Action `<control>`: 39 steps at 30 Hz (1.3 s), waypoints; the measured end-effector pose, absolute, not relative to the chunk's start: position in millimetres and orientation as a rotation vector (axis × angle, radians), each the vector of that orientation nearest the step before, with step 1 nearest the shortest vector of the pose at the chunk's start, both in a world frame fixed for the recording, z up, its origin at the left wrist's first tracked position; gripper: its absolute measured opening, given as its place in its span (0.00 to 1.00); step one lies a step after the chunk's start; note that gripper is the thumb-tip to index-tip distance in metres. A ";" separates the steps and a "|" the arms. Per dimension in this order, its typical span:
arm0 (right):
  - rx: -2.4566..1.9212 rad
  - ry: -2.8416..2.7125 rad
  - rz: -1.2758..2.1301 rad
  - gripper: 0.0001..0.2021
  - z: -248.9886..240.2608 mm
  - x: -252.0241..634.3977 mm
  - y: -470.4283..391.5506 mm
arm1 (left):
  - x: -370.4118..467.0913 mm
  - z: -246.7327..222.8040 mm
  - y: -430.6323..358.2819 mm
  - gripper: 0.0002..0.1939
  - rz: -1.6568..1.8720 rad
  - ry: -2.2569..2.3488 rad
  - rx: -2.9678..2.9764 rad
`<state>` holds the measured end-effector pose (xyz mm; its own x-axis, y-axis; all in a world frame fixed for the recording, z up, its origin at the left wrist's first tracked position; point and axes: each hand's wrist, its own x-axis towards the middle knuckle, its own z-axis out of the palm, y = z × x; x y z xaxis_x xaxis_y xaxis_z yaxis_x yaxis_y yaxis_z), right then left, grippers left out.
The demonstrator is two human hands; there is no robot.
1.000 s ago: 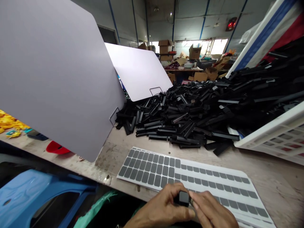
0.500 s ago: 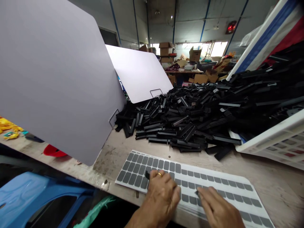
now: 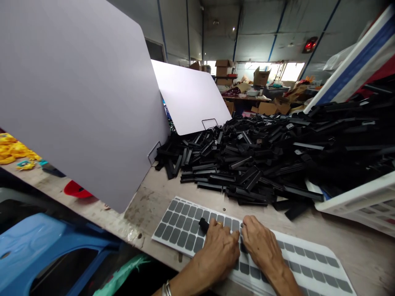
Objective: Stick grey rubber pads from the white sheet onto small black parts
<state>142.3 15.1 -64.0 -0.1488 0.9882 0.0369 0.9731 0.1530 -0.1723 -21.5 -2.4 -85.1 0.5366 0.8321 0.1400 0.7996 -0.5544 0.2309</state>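
A white sheet of dark grey stickers lies along the near edge of the table, with rounded rectangles on its left part and shorter pieces on its right. My left hand is closed over the sheet around a black plastic piece, whose end sticks out past the fingers. Close beside it, my right hand has its fingertips pinched together, almost touching the left fingers. Whatever the right fingers hold is mostly hidden; only a small dark bit shows at their tips.
Behind the sheet spreads a large heap of black plastic pieces, spilling from a white crate at the right. Two white boards lean at the left. A red bowl and a blue chair are at lower left.
My right hand has moved left and away from me, from the sheet's right-hand stickers to beside my left hand. The left hand still holds the black piece.
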 end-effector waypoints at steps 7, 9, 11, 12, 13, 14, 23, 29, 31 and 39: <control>-1.970 -2.233 0.255 0.10 -65.1 141.3 22.1 | -18.8 -72.4 -1.4 0.19 0.294 1.429 2.580; -1.977 -2.215 0.268 0.11 -63.5 140.9 24.6 | -17.5 -72.7 -1.1 0.20 0.283 1.434 2.576; -1.978 -2.198 0.284 0.10 -61.5 141.2 26.9 | -16.8 -73.5 -0.6 0.21 0.276 1.423 2.584; -1.976 -2.189 0.293 0.09 -60.6 141.6 28.0 | -16.6 -73.6 -0.3 0.21 0.270 1.424 2.583; -1.973 -2.181 0.304 0.09 -59.8 142.1 29.1 | -16.5 -73.4 -0.1 0.21 0.259 1.430 2.575; -1.969 -2.173 0.316 0.08 -59.2 142.5 29.9 | -16.4 -72.7 0.0 0.20 0.246 1.435 2.564; -1.894 -2.218 0.303 0.09 -56.0 147.7 24.5 | -16.4 -65.7 -0.9 0.16 0.240 1.449 2.538; -1.915 -2.237 0.178 0.11 -63.4 147.6 16.1 | -19.0 -67.3 -2.5 0.22 0.262 1.435 2.554; -1.944 -2.231 0.134 0.10 -65.8 146.5 14.4 | -19.5 -71.4 -2.4 0.22 0.279 1.431 2.573; -1.974 -2.224 0.086 0.11 -71.0 147.4 16.7 | -19.7 -82.7 0.3 0.22 0.298 1.398 2.603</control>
